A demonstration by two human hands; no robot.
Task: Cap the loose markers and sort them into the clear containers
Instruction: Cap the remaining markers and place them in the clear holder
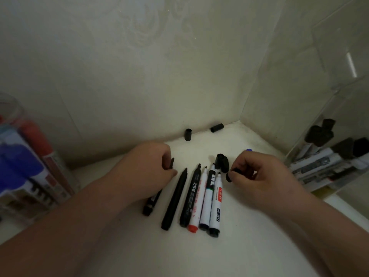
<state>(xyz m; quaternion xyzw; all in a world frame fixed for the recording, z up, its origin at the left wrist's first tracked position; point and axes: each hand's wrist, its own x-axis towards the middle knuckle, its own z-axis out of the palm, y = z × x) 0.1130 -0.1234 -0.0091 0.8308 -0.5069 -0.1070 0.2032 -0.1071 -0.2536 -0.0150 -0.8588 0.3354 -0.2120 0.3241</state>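
Two loose black caps lay beyond the marker row, against the tiled wall. A cap cluster sat just behind the row's tips. A left clear container of blue and red markers stood left of the row, and a right clear container of black-capped markers stood right of it. The surface was white. My left hand gripped a black uncapped marker left of the row. My right hand pinched a black cap just right of it.

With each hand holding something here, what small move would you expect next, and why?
Probably bring the black cap pinched in the right hand over to the bare tip of the black marker held by the left hand and press it on: that marker's tip is exposed, and the cap is ready in the grip.
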